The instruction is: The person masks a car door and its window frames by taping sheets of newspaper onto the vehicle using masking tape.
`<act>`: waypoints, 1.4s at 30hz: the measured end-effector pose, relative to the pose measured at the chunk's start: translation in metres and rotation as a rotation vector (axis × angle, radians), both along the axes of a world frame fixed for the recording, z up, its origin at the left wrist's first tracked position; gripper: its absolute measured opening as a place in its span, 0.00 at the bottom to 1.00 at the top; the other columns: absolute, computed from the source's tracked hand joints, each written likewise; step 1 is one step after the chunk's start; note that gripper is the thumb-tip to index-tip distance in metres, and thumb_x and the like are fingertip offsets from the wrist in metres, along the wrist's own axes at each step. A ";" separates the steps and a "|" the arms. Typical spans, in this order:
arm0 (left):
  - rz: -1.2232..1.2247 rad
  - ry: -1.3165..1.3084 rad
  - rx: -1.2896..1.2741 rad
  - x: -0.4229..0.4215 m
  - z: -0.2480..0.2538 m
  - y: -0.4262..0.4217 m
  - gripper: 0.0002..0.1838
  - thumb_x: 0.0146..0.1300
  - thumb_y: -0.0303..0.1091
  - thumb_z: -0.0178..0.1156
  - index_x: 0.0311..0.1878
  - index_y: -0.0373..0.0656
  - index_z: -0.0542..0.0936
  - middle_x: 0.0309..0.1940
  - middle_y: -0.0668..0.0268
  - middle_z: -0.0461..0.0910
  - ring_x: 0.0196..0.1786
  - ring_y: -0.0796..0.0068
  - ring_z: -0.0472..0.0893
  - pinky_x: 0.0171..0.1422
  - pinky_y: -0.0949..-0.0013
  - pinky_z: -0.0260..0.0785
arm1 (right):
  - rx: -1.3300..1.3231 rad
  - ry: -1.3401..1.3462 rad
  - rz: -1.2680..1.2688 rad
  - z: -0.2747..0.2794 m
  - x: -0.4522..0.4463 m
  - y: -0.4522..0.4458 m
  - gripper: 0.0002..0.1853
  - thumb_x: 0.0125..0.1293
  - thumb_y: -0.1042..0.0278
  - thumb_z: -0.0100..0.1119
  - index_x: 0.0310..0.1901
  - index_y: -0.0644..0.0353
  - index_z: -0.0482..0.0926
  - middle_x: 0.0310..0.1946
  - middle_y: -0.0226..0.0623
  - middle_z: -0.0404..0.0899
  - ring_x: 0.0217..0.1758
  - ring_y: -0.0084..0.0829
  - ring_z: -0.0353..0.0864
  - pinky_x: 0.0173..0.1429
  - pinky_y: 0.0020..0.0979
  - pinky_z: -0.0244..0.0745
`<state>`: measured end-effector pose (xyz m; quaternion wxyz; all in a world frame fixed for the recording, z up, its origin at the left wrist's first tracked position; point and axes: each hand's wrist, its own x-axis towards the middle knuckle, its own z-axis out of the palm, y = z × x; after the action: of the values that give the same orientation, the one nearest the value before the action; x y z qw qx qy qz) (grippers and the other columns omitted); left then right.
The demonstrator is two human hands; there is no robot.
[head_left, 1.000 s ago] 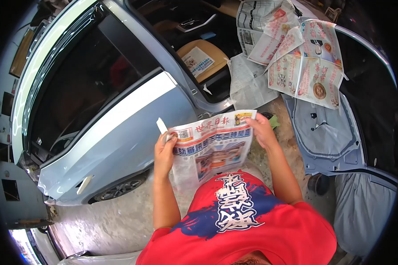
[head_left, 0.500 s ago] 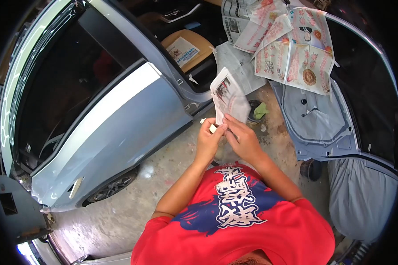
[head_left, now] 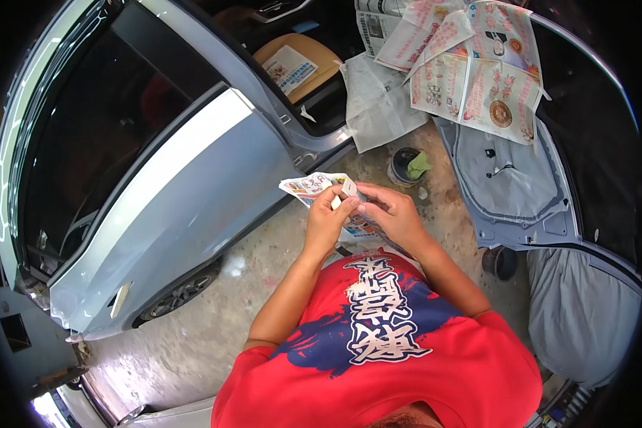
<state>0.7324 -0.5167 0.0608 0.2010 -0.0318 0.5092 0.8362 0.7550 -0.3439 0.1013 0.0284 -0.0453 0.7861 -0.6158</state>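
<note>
In front of my chest, both hands grip a folded sheet of newspaper [head_left: 304, 186]. My left hand [head_left: 325, 227] pinches it from the left, and a small cream-white piece [head_left: 337, 202] shows between thumb and fingers; its kind is not clear. My right hand [head_left: 398, 215] holds the paper's right side, thumb and fingertips close to the left thumb. One part of the sheet sticks out to the left above my left hand. Another printed part hangs below the fingers, partly hidden by them.
A grey-blue car body [head_left: 200, 171] stands on the left, its doorway showing a tan seat [head_left: 299, 60] with newspaper on it. Newspaper sheets [head_left: 478, 78] drape over the open door [head_left: 510, 185] at right. A dark bucket [head_left: 401, 170] with a green cloth [head_left: 419, 165] sits on the floor.
The newspaper, upright and pointing away from me before, is now turned and folded down, with part out to the left and part hanging below. My hands stay close together.
</note>
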 end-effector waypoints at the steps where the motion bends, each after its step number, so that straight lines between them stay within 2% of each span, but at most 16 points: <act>1: 0.011 -0.003 0.009 0.000 0.001 -0.001 0.09 0.71 0.28 0.65 0.50 0.37 0.80 0.42 0.69 0.81 0.44 0.79 0.84 0.51 0.75 0.81 | -0.009 -0.005 0.010 0.000 -0.001 -0.001 0.19 0.70 0.70 0.63 0.60 0.66 0.81 0.57 0.49 0.84 0.56 0.35 0.87 0.59 0.33 0.80; 5: 0.041 0.014 0.012 -0.001 -0.002 -0.004 0.07 0.72 0.26 0.63 0.50 0.38 0.80 0.43 0.67 0.82 0.44 0.80 0.84 0.50 0.74 0.81 | 0.000 -0.010 0.012 -0.001 -0.006 -0.005 0.16 0.72 0.72 0.59 0.59 0.66 0.81 0.55 0.48 0.85 0.51 0.34 0.88 0.55 0.33 0.80; 9: 0.026 -0.046 -0.051 -0.004 -0.001 -0.006 0.10 0.74 0.34 0.60 0.52 0.38 0.80 0.44 0.66 0.83 0.43 0.77 0.84 0.49 0.71 0.81 | 0.161 -0.111 -0.047 -0.002 -0.011 -0.008 0.14 0.74 0.73 0.56 0.56 0.68 0.81 0.51 0.45 0.86 0.48 0.34 0.88 0.53 0.33 0.80; 12: -0.065 -0.148 -0.177 -0.007 -0.016 -0.013 0.18 0.75 0.45 0.58 0.51 0.37 0.80 0.42 0.65 0.84 0.42 0.75 0.83 0.47 0.70 0.79 | 0.180 0.138 0.056 -0.013 -0.009 -0.017 0.14 0.75 0.69 0.55 0.56 0.68 0.80 0.48 0.45 0.86 0.49 0.35 0.87 0.54 0.30 0.79; 15: -0.001 -0.134 -0.290 -0.010 -0.031 -0.012 0.19 0.77 0.45 0.56 0.50 0.35 0.81 0.40 0.63 0.84 0.41 0.76 0.81 0.47 0.70 0.75 | -0.078 0.000 -0.122 -0.038 -0.007 -0.032 0.17 0.76 0.65 0.55 0.59 0.66 0.79 0.50 0.42 0.86 0.53 0.31 0.84 0.57 0.29 0.76; 18: -0.013 0.096 -0.461 -0.004 -0.018 -0.016 0.20 0.78 0.45 0.53 0.52 0.34 0.81 0.43 0.60 0.85 0.44 0.74 0.80 0.50 0.68 0.72 | -0.244 -0.342 0.076 -0.071 -0.018 -0.003 0.18 0.77 0.65 0.56 0.61 0.66 0.79 0.51 0.38 0.85 0.55 0.26 0.80 0.62 0.29 0.73; 21: 0.022 0.099 -0.395 0.004 -0.025 -0.022 0.21 0.79 0.45 0.54 0.59 0.36 0.79 0.46 0.61 0.85 0.48 0.74 0.81 0.52 0.68 0.74 | -0.179 -0.343 -0.162 -0.089 -0.029 0.033 0.18 0.77 0.65 0.55 0.63 0.65 0.78 0.52 0.35 0.84 0.56 0.23 0.78 0.63 0.29 0.72; 24: 0.116 -0.192 -0.078 0.019 -0.064 -0.032 0.25 0.78 0.46 0.55 0.67 0.37 0.74 0.49 0.59 0.85 0.50 0.69 0.84 0.51 0.63 0.80 | -0.107 -0.021 -0.403 -0.063 -0.048 0.084 0.16 0.78 0.67 0.55 0.61 0.66 0.78 0.53 0.33 0.83 0.53 0.21 0.78 0.59 0.26 0.72; 27: -0.015 -0.399 -0.152 0.029 -0.126 -0.056 0.25 0.77 0.45 0.56 0.68 0.38 0.74 0.48 0.60 0.84 0.48 0.69 0.85 0.44 0.65 0.80 | -0.044 0.214 -0.687 0.000 -0.061 0.102 0.15 0.79 0.69 0.55 0.60 0.67 0.78 0.52 0.34 0.82 0.54 0.22 0.77 0.61 0.26 0.71; 30: -0.116 -0.618 -0.219 0.046 -0.196 -0.056 0.25 0.74 0.42 0.59 0.66 0.35 0.75 0.42 0.62 0.83 0.37 0.71 0.84 0.40 0.71 0.78 | -0.104 0.440 -0.655 0.046 -0.065 0.096 0.15 0.79 0.68 0.55 0.59 0.67 0.78 0.51 0.34 0.81 0.54 0.23 0.77 0.63 0.25 0.69; 33: 0.026 -0.561 -0.399 0.053 -0.243 -0.046 0.30 0.71 0.40 0.63 0.71 0.36 0.71 0.39 0.62 0.82 0.36 0.70 0.82 0.39 0.71 0.77 | 0.239 0.680 -0.529 0.084 -0.062 0.078 0.11 0.79 0.75 0.51 0.57 0.67 0.79 0.45 0.31 0.83 0.48 0.21 0.77 0.56 0.25 0.71; 34: 0.085 -0.392 -0.435 0.047 -0.254 -0.047 0.35 0.68 0.38 0.65 0.74 0.36 0.66 0.45 0.59 0.82 0.38 0.71 0.82 0.40 0.70 0.76 | 0.216 0.633 -0.487 0.088 -0.060 0.082 0.11 0.79 0.72 0.54 0.56 0.68 0.79 0.47 0.31 0.83 0.49 0.23 0.78 0.58 0.26 0.71; 36: 0.134 -0.122 -0.559 0.015 -0.197 -0.052 0.40 0.68 0.38 0.66 0.78 0.36 0.61 0.58 0.55 0.79 0.52 0.70 0.81 0.54 0.68 0.75 | 0.196 0.533 -0.411 0.089 -0.053 0.089 0.11 0.79 0.71 0.55 0.55 0.68 0.79 0.46 0.30 0.83 0.50 0.23 0.78 0.58 0.26 0.71; 38: 0.221 0.180 -0.454 -0.016 -0.113 -0.056 0.44 0.65 0.38 0.69 0.79 0.37 0.59 0.68 0.55 0.73 0.67 0.68 0.74 0.70 0.67 0.67 | 0.137 0.401 -0.325 0.092 -0.042 0.095 0.12 0.78 0.69 0.57 0.55 0.68 0.80 0.47 0.31 0.83 0.51 0.23 0.78 0.59 0.26 0.71; 40: 0.228 0.361 -0.216 -0.038 -0.046 -0.063 0.47 0.63 0.38 0.72 0.81 0.38 0.58 0.72 0.58 0.69 0.74 0.69 0.66 0.77 0.66 0.59 | 0.044 0.241 -0.230 0.100 -0.031 0.103 0.15 0.76 0.66 0.60 0.55 0.69 0.80 0.50 0.33 0.82 0.52 0.24 0.78 0.62 0.26 0.69; 42: 0.151 0.494 -0.127 -0.060 0.002 -0.070 0.45 0.63 0.37 0.73 0.79 0.38 0.61 0.72 0.59 0.69 0.72 0.70 0.68 0.75 0.66 0.61 | -0.119 0.191 -0.184 0.095 -0.027 0.113 0.15 0.76 0.67 0.60 0.56 0.69 0.80 0.50 0.34 0.83 0.53 0.25 0.78 0.63 0.28 0.69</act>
<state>0.6725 -0.5869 0.0628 0.0052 0.1228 0.5905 0.7976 0.7278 -0.2312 0.1967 -0.1055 -0.0331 0.7482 -0.6541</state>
